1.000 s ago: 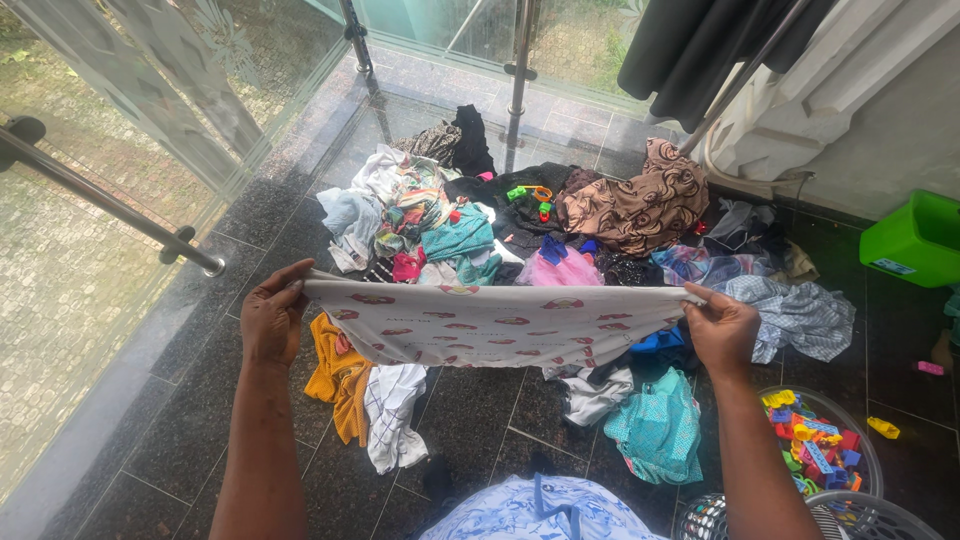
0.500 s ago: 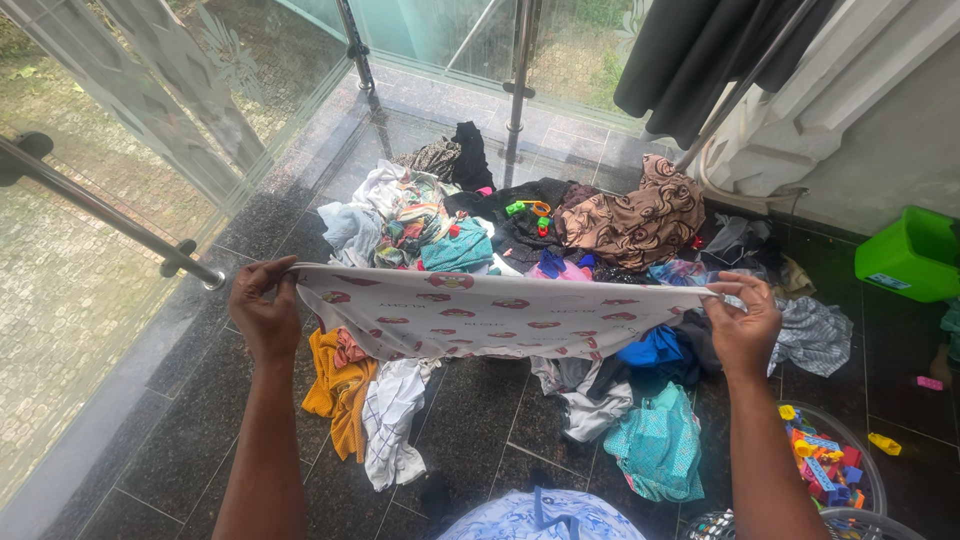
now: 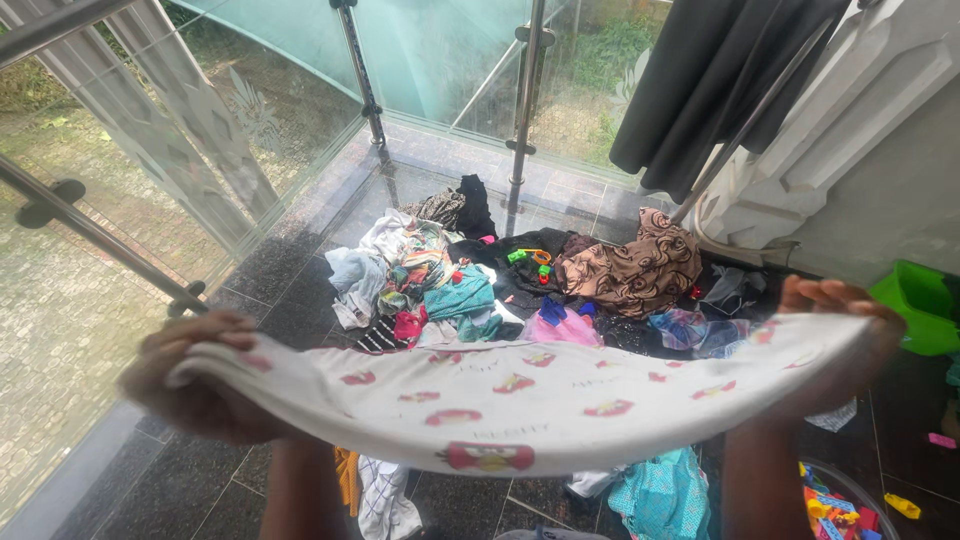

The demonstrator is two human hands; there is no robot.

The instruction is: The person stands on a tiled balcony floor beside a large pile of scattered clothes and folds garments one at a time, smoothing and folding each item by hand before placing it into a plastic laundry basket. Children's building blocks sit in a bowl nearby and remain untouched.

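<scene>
A white cloth with red printed patches is stretched wide between both hands, lifted high and close to the camera. It sags in the middle and looks blurred. My left hand grips its left end, fingers curled under the fabric. My right hand grips the right end, fingertips showing above the edge. Behind and below the cloth lies a heap of mixed clothes on the dark tiled floor, including a brown patterned garment.
A glass balustrade with steel posts and a handrail runs along the left and back. Dark garments hang at top right. A green plastic bin stands at right; a bowl of colourful toy blocks sits at bottom right.
Both hands have raised the cloth up toward the camera and spread wider apart; the fabric now billows and hides more of the clothes on the floor.
</scene>
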